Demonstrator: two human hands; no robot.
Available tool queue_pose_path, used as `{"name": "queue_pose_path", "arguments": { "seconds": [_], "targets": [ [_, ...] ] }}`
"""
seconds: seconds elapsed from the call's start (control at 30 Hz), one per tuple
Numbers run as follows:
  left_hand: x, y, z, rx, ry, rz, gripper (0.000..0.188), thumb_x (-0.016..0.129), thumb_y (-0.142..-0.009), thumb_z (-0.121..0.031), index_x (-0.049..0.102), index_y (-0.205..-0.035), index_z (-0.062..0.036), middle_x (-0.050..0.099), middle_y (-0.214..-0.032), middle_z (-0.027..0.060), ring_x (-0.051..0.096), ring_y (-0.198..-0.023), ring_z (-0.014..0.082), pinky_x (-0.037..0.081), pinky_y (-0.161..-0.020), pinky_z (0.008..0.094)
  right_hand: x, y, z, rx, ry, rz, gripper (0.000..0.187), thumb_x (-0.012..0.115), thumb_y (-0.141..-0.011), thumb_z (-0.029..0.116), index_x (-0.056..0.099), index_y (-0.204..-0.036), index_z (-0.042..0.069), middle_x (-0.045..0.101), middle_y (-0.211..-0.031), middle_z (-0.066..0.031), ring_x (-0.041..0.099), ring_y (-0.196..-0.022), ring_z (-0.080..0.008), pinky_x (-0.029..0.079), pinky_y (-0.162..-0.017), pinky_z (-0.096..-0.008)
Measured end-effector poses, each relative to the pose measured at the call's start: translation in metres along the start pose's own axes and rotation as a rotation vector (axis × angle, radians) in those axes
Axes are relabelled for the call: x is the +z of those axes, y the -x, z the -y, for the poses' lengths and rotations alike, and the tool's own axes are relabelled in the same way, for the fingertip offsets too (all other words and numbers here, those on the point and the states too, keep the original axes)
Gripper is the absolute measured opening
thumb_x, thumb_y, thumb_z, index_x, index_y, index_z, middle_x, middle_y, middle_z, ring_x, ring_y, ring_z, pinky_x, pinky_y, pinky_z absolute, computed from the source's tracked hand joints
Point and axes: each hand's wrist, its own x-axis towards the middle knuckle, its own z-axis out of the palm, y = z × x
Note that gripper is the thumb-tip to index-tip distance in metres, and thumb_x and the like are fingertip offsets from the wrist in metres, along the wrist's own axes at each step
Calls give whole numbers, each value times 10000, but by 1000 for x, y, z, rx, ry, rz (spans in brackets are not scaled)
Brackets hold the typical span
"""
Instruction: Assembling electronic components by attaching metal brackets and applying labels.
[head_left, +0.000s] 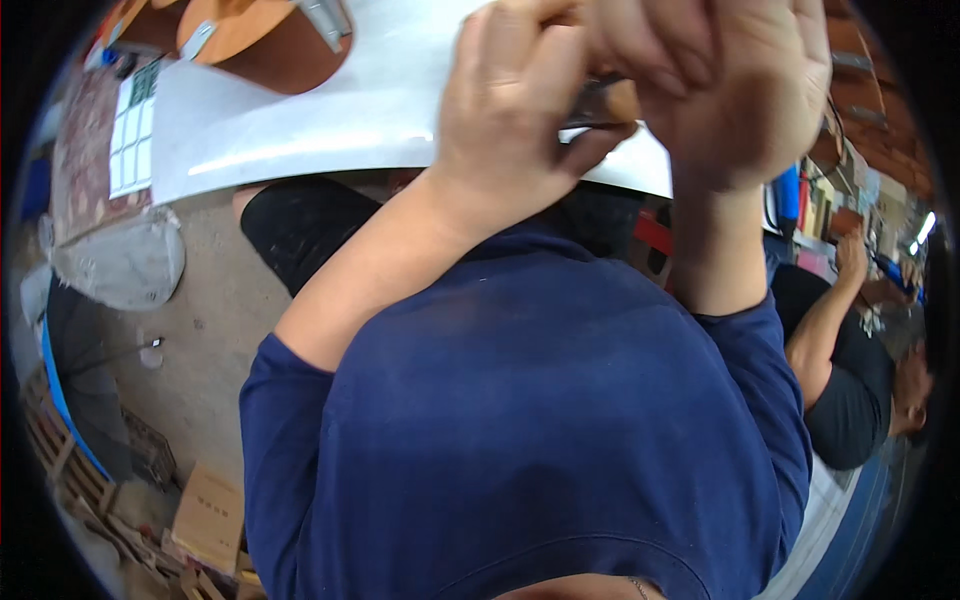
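Note:
Both of my hands are raised close together over the white table, at the upper edge of the head view. My left hand [510,115] is closed, thumb and fingers gripping a small brown piece [622,100] with a dark, shiny part. Most of that piece is hidden by my fingers, so its kind cannot be made out. Right against it is my right hand [745,85], smeared by motion, its fingers curled inward; what they pinch is hidden. Left of my hands, brown leather-like curved pieces [275,50] with metal clips lie on the table.
The white tabletop [300,140] has its near edge just before my body. A printed sheet [135,135] lies at its left. A grey rounded seat [125,262] and a cardboard box [210,515] are on the left. A co-worker [840,370] sits close on my right.

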Motion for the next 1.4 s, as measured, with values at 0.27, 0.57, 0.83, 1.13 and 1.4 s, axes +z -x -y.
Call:
{"name": "queue_pose_path", "arguments": {
  "seconds": [0.27, 0.57, 0.83, 1.13, 1.4],
  "targets": [
    [10, 6, 1, -8, -27, -145, 434, 749, -508, -172, 550, -884, -83, 481, -1100, 84, 454, -967, 286, 425, -790, 371, -5, 11, 0, -107, 127, 139, 238, 367, -952, 168, 503, -871, -10, 362, -533, 5, 274, -435, -58, 223, -410, -215],
    [-13, -1, -5, 24, -55, 10, 396, 762, -554, -192, 622, -920, -136, 506, -1159, 99, 416, -1094, 352, 359, -921, 415, -2, 19, 36, -375, 382, 217, 209, 425, -933, 158, 515, -872, -20, 422, -568, -29, 368, -472, -111, 300, -442, -261],
    [-100, -24, 1, 17, -107, 297, 332, 726, -627, -120, 634, -945, -91, 540, -1145, 126, 500, -1048, 318, 417, -873, 398, -54, 16, 50, -420, 317, 68, 260, 372, -955, 155, 548, -884, -24, 371, -525, -5, 366, -450, -86, 310, -433, -227],
    [-232, 203, 56, -493, -767, 975, 441, 542, -801, -290, 492, -1214, -143, 399, -1335, 120, 354, -1246, 289, 281, -998, 474, -99, 44, 64, -136, 223, -88, 245, 375, -943, 158, 560, -847, 30, 343, -530, 34, 325, -477, -75, 273, -496, -258],
    [-237, 213, 112, -686, -768, 372, 459, 376, -895, -410, 484, -1242, -129, 441, -1308, 109, 330, -1259, 303, 248, -1011, 490, -98, 36, 66, -147, 197, 8, 290, 335, -945, 185, 490, -734, 60, 336, -528, 18, 335, -462, -89, 280, -480, -268]
  ]
}}
